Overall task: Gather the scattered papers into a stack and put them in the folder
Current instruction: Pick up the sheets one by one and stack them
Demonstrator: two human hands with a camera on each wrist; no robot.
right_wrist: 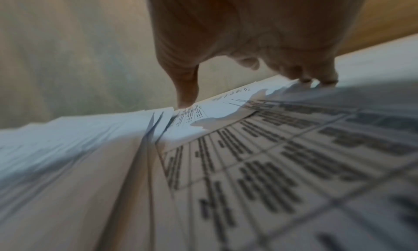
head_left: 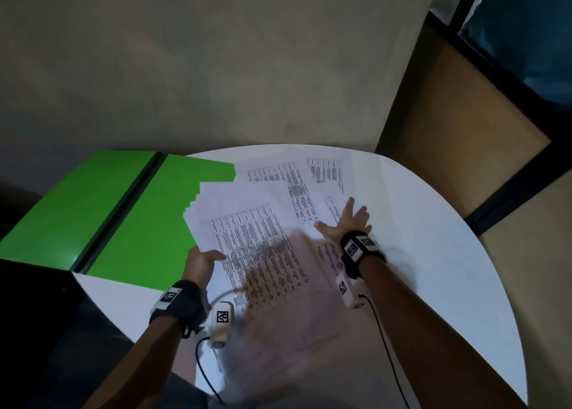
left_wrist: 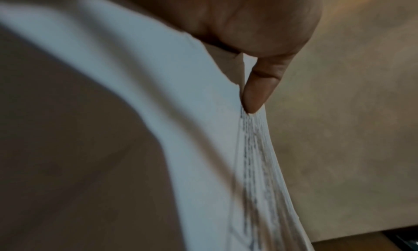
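Note:
A fanned bundle of printed papers (head_left: 247, 241) is lifted over the white table (head_left: 433, 253). My left hand (head_left: 202, 261) pinches its left edge, thumb on top; in the left wrist view the thumb (left_wrist: 257, 92) presses the bundle (left_wrist: 255, 156). My right hand (head_left: 346, 222) lies flat with fingers spread on the loose papers (head_left: 297, 191) farther right; its fingertips (right_wrist: 305, 79) touch the papers (right_wrist: 271, 165) in the right wrist view. The green folder (head_left: 130, 222) lies open at the left, partly under the bundle.
The round table's edge curves along the right and near side. A brown panel with a dark frame (head_left: 464, 130) stands beyond the table at the right. Wrist camera cables (head_left: 387, 346) hang below both forearms.

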